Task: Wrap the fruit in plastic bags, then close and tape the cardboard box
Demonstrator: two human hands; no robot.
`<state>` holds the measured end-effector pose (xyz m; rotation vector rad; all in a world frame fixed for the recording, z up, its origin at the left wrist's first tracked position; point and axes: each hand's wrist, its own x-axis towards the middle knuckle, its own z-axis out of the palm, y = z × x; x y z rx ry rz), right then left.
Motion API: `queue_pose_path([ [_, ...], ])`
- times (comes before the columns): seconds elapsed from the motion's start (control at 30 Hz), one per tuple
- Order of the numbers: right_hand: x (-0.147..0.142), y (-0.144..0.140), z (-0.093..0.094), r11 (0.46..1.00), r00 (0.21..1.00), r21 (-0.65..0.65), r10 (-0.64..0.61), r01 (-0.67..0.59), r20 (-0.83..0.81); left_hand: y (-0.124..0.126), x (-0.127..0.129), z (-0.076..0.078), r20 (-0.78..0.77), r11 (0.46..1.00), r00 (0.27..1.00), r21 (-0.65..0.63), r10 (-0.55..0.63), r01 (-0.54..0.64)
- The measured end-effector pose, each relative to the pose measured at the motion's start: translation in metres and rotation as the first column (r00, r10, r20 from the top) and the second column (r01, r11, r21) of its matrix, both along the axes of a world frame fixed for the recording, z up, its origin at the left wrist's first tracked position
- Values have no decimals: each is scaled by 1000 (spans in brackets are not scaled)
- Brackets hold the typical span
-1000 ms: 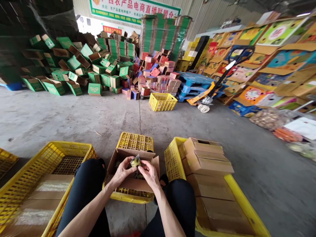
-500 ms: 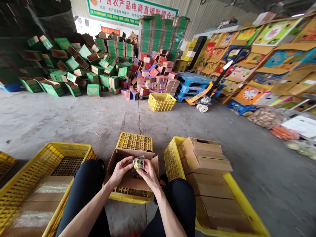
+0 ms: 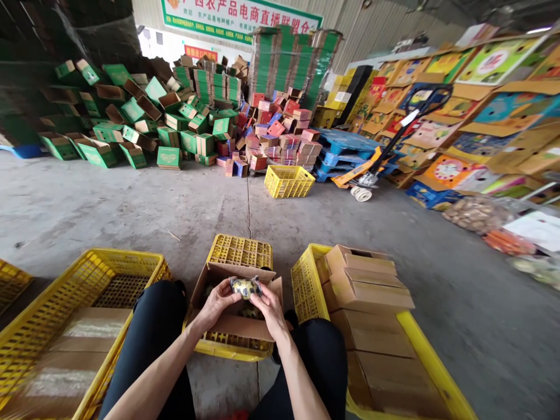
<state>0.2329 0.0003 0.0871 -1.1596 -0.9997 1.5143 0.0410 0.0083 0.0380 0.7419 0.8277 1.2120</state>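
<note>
Between my two hands is a small yellow wrapped fruit (image 3: 245, 287) in clear plastic with dark markings; which kind of fruit I cannot tell. My left hand (image 3: 219, 303) pinches the left end of its wrapper. With thumb and fingers, my right hand (image 3: 266, 304) grips the right end. Both hands are just above an open cardboard box (image 3: 245, 328), whose flaps stand out around them. Several more items lie inside it, mostly hidden by my hands. The box rests on an upturned yellow crate (image 3: 240, 251) between my knees.
On my left stands a yellow crate (image 3: 94, 274) with taped cartons (image 3: 83, 353) in it. Another yellow crate (image 3: 306, 280) on my right holds several brown cartons (image 3: 387, 373). Farther off are a lone yellow crate (image 3: 289, 182), a pallet jack (image 3: 371, 169) and heaped green boxes (image 3: 168, 157).
The wrapped fruit has been turned and its wrapper drawn out lengthwise, so it now spans sideways between both hands. My left hand has shifted slightly right. The view has swung slightly left.
</note>
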Motion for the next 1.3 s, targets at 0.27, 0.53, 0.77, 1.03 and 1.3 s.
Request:
queue_pose_path([
  [0.27,2,5,-13,996,995,-52,-76,72,-69,3,-4,-1,-89,998,995,51,34,-29],
  [0.53,6,6,-20,991,992,-78,-116,112,-52,1,-5,-1,-62,1000,998,-13,11,-11],
  [0.77,6,6,-21,991,991,-90,-108,100,-84,-1,-5,2,8,1000,1000,-31,7,-7],
  [1.03,7,5,-18,988,985,-106,-124,112,-119,2,-6,3,99,996,995,-88,22,-13],
  [1.3,7,6,-20,990,980,-127,-76,53,-184,-1,-5,10,64,999,998,-34,9,-7],
])
